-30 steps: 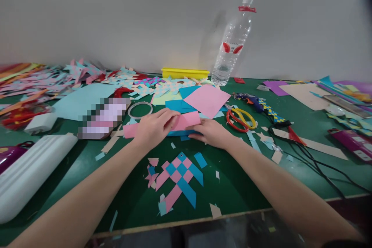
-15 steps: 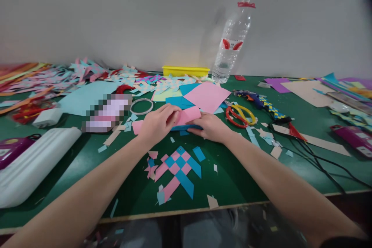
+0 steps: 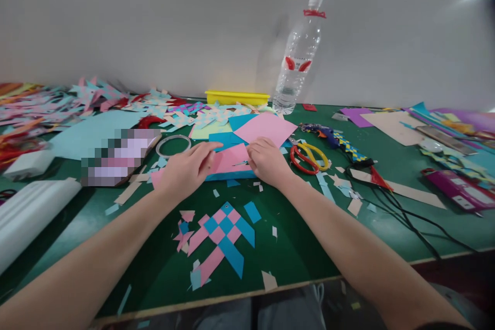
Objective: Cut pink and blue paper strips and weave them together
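A folded pink paper strip [image 3: 234, 157] lies across a blue paper strip [image 3: 228, 176] on the green table. My left hand [image 3: 189, 167] rests over the left part of the pink strip, its fingers stretched forward and a gap between them and the thumb. At the strip's right end, my right hand [image 3: 268, 162] has its fingers curled closed on the pink paper; the fingertips are partly hidden. Nearer to me lies a woven pink and blue paper piece [image 3: 222, 229] with strip tails, and a small pink and blue scrap cluster [image 3: 183, 232] beside it.
Red and yellow-handled scissors [image 3: 309, 157] lie right of my right hand. Behind are a pink sheet [image 3: 266, 129], a yellow tray [image 3: 236, 98] and a tilted plastic bottle [image 3: 297, 56]. A tape ring [image 3: 172, 146] and a phone [image 3: 124, 157] lie left. Scraps litter the table.
The view has shifted slightly right. The curled pink strip now lies flatter. My left hand's fingers have stretched out, and my right hand has moved on top of the strip's right end.
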The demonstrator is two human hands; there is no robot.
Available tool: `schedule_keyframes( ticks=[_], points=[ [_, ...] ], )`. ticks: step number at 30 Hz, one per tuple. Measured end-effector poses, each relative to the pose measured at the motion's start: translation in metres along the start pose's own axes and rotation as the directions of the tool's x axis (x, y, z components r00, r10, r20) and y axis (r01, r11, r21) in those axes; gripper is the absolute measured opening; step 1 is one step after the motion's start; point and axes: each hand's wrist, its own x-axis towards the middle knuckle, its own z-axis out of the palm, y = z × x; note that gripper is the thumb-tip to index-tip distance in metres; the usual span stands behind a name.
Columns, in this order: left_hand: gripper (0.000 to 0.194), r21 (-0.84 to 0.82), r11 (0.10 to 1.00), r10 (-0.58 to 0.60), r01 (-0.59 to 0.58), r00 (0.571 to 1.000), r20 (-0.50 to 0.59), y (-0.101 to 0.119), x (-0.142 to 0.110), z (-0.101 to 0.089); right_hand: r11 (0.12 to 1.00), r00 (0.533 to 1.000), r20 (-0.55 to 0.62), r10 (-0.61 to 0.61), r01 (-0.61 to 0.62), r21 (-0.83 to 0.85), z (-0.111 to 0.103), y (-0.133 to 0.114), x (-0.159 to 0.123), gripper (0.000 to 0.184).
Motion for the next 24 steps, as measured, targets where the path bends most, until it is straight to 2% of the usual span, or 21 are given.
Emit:
schedule_keyframes(
  ticks=[7, 13, 17, 18, 20, 24],
  points=[
    [0.029, 0.009, 1.000, 0.009, -0.010, 0.999, 0.039, 0.000, 0.000, 0.000, 0.986, 0.986, -0.069, 0.152, -0.156, -0.056, -0.007, 0.003, 0.001, 0.030],
    [0.032, 0.001, 1.000, 0.005, -0.005, 0.980, 0.201, -0.006, 0.000, 0.005, 0.960, 0.954, -0.141, 0.264, -0.274, -0.056, -0.022, 0.015, -0.009, 0.026],
    [0.034, 0.031, 0.999, 0.021, -0.032, 0.952, 0.305, -0.002, 0.001, 0.006, 0.887, 0.865, -0.219, 0.452, -0.462, 0.006, -0.042, 0.037, -0.025, 0.025],
    [0.035, 0.058, 0.997, 0.025, -0.045, 0.951, 0.308, 0.000, 0.002, 0.005, 0.870, 0.849, -0.210, 0.484, -0.493, 0.011, -0.047, 0.044, -0.031, 0.025],
    [0.036, 0.104, 0.991, 0.049, -0.079, 0.963, 0.264, 0.003, 0.005, 0.002, 0.851, 0.848, -0.129, 0.515, -0.523, -0.038, -0.053, 0.059, -0.044, 0.023],
    [0.035, 0.131, 0.967, 0.184, -0.219, 0.954, 0.235, 0.005, 0.008, -0.005, 0.809, 0.814, 0.018, 0.580, -0.574, -0.128, -0.054, 0.082, -0.070, 0.028]
  ],
)
